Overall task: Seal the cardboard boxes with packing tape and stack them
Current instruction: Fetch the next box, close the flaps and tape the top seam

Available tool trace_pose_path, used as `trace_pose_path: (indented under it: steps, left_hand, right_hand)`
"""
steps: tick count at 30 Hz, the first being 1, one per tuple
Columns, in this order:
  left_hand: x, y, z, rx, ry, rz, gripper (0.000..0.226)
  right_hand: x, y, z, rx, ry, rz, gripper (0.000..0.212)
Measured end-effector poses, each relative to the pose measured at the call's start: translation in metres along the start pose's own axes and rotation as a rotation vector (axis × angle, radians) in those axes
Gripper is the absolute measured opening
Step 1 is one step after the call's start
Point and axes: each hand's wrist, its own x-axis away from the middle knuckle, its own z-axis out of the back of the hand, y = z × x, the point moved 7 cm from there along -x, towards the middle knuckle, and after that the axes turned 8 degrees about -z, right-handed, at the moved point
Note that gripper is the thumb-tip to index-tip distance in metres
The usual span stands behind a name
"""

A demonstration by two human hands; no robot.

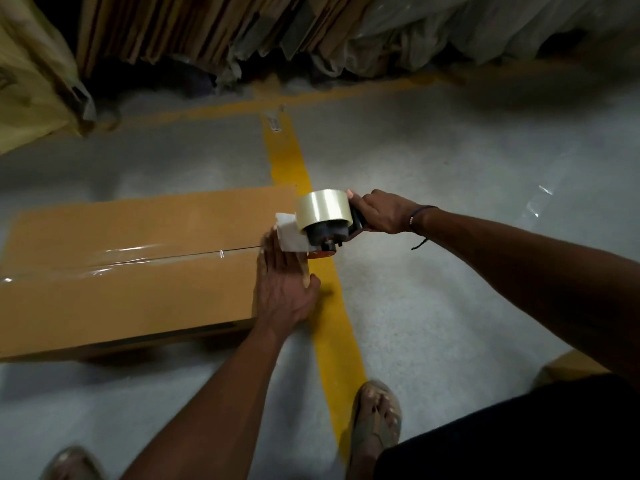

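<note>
A long brown cardboard box [131, 258] lies on the grey floor at the left, with clear tape running along its top seam. My left hand [284, 285] rests flat on the box's right end, fingers straight over the tape and thumb over the edge. My right hand [381, 213] grips the handle of a tape dispenser [323, 220] that carries a roll of clear tape and sits at the box's right end, just above my left fingers.
A yellow floor line [294, 168] runs past the box's right end towards my feet. Flattened cardboard sheets [194, 26] and plastic wrap lean along the back. A yellowish bag [31, 74] stands far left. Another box's corner [568, 368] shows at the right.
</note>
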Motion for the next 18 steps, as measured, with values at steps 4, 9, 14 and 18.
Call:
trace_pose_path:
  steps: [4,9,14,18]
  left_hand:
    - [0.0,-0.006,-0.006,0.055,-0.026,0.043,0.108]
    - [-0.004,-0.013,-0.005,0.216,-0.093,0.079,0.116]
    - [-0.008,-0.029,0.042,0.757,0.148,0.312,0.073]
    - [-0.039,-0.017,0.05,1.163,-0.065,0.585,0.057]
  right_hand:
    - [0.008,0.027,0.001,0.121,0.027,-0.066,0.067]
    - [-0.005,0.004,-0.006,0.111,0.002,-0.043,0.071]
    - [-0.011,0.009,-0.006,0.083,-0.07,-0.1,0.074]
    - [-0.014,0.007,-0.007,0.078,-0.168,-0.127,0.088]
